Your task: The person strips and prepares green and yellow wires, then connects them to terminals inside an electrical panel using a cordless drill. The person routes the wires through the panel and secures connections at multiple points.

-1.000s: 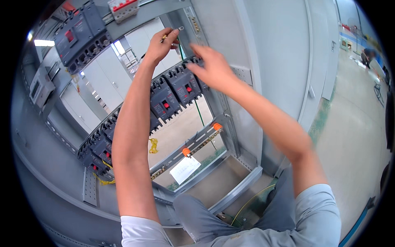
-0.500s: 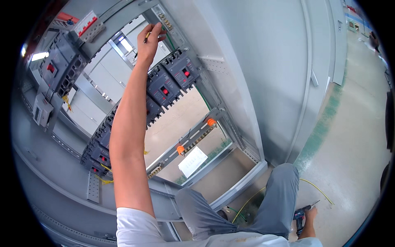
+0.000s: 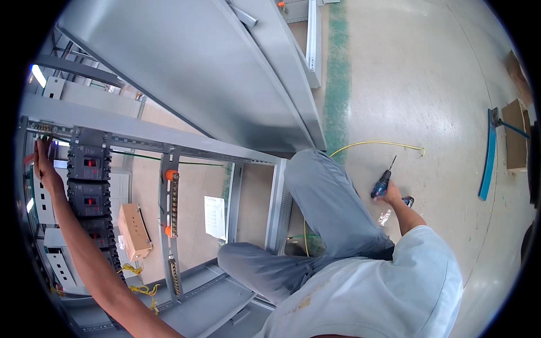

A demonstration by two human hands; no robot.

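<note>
Far to the left, my left hand [image 3: 46, 168] is raised at the cabinet frame [image 3: 135, 123], close under a small brass terminal bar [image 3: 42, 128]. Its fingers are drawn together, and whatever they pinch is too small or hidden to make out. A column of dark grey circuit breakers [image 3: 89, 163] with red switches stands just right of that hand. On my right side, my right hand [image 3: 391, 195] grips a blue and black cordless drill [image 3: 382, 183] by its handle, low over the floor. The drill's long bit [image 3: 393, 162] points away from me.
A large grey panel [image 3: 186, 62] stands ahead. Inside the frame are a brass bar [image 3: 174, 205] on orange insulators [image 3: 170, 175], a paper sheet [image 3: 214, 217] and a tan box [image 3: 134, 231]. Yellow wire [image 3: 377, 142] curves over the floor; a blue-bladed tool [image 3: 488, 163] lies farther right.
My view has swung to the right, so the cabinet now sits farther left. My left hand stays up by the terminal bar; the small yellowish thing in it no longer shows. The drill stays in my right hand.
</note>
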